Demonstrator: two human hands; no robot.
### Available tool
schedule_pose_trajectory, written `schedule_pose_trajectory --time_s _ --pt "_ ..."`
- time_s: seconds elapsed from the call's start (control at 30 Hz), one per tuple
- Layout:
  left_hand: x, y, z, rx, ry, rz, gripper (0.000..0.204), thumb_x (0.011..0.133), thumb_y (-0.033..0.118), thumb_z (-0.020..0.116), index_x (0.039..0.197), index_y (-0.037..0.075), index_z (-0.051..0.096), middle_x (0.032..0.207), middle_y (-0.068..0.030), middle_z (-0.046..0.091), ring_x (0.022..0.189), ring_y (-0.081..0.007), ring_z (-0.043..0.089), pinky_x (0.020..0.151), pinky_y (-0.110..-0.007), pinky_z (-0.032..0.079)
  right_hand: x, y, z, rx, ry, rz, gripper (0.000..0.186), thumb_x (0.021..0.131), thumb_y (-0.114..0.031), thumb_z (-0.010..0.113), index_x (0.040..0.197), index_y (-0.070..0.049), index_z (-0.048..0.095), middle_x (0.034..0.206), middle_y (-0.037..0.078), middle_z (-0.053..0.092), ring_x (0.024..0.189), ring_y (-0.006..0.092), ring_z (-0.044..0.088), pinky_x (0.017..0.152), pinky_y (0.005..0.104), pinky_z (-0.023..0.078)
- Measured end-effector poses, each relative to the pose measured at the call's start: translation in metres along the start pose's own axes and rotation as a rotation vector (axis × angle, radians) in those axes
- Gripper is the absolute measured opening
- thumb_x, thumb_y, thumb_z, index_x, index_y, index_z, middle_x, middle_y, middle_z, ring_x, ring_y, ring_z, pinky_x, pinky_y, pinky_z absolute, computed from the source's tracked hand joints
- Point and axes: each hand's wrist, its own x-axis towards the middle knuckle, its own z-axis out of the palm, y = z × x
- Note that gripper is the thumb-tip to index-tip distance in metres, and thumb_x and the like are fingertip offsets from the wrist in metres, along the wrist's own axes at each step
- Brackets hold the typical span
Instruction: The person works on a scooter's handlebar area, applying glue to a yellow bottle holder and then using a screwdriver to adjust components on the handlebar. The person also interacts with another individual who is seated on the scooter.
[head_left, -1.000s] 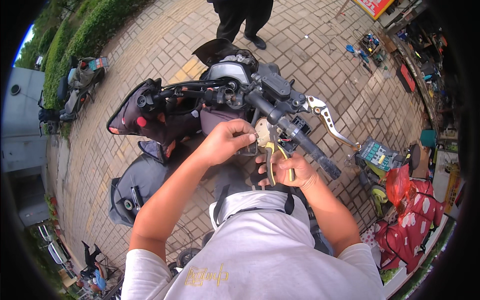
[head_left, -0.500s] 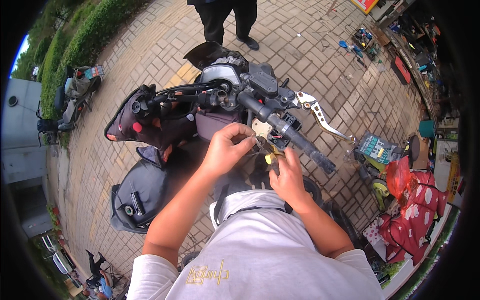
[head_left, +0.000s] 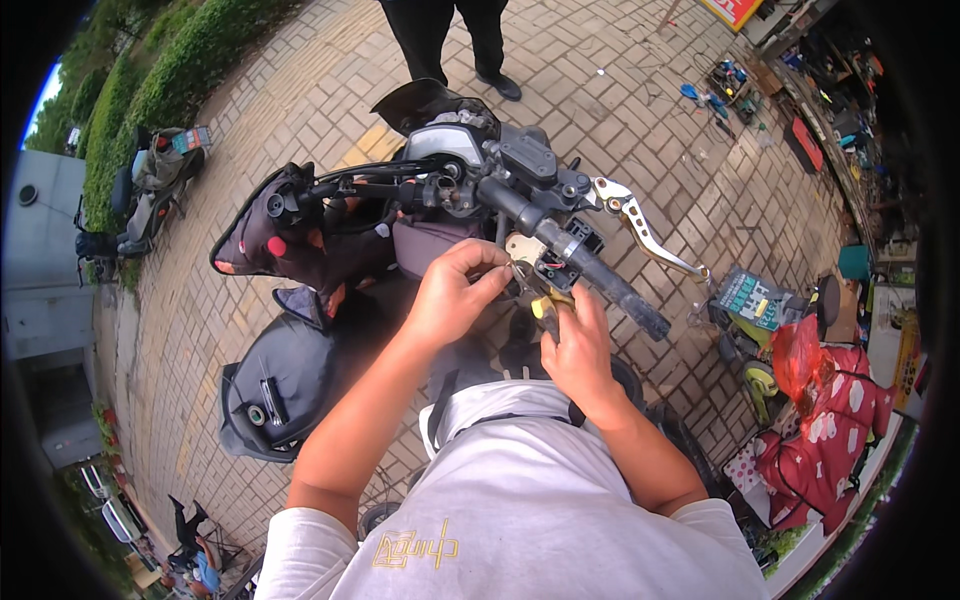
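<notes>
My left hand (head_left: 452,297) is closed in a pinch, thumb and forefinger on thin wires (head_left: 519,270) beneath the handlebar. Closed round yellow-handled pliers (head_left: 544,308), my right hand (head_left: 580,352) is just to the right of them. The pliers' dark jaws point toward the pinched wires; whether they touch them I cannot make out. Right above the hands, an opened black switch housing (head_left: 556,270) with small coloured wires hangs at the bare handlebar (head_left: 592,268) of a scooter. A silver brake lever (head_left: 640,232) sticks out to the right.
A dark patterned hand cover (head_left: 262,235) sits on the left bar end. The black seat (head_left: 285,385) carries small items. A person in dark trousers (head_left: 430,40) stands beyond the scooter. At right are scattered tools (head_left: 728,85) and a red patterned cover (head_left: 830,430).
The pliers have turned slightly and shifted a little up toward the wires with my right hand. My left hand keeps its pinch almost in place.
</notes>
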Motion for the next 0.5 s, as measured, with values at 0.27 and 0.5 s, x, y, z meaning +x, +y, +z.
schedule_pose_trajectory --time_s 0.27,0.5 --pt "0.0 0.003 -0.001 0.101 0.008 0.017 0.013 0.086 0.004 0.068 0.097 -0.003 0.067 0.096 -0.0094 0.063 0.089 -0.0168 0.063 0.081 -0.03 0.05 0.012 0.0 -0.006 -0.033 0.015 -0.076 0.032 0.066 0.002 0.069 0.097 0.006 0.062 0.115 0.025 0.049 0.101 0.0421 0.052 0.086 0.0495 0.044" --pt "0.001 0.005 0.001 0.174 0.003 0.102 0.012 0.085 0.004 0.067 0.095 -0.004 0.067 0.094 -0.0113 0.065 0.089 -0.0216 0.062 0.081 -0.032 0.049 0.013 0.006 -0.007 0.019 -0.022 -0.044 0.034 0.066 0.002 0.067 0.099 0.006 0.062 0.112 0.023 0.052 0.098 0.0421 0.054 0.083 0.049 0.045"
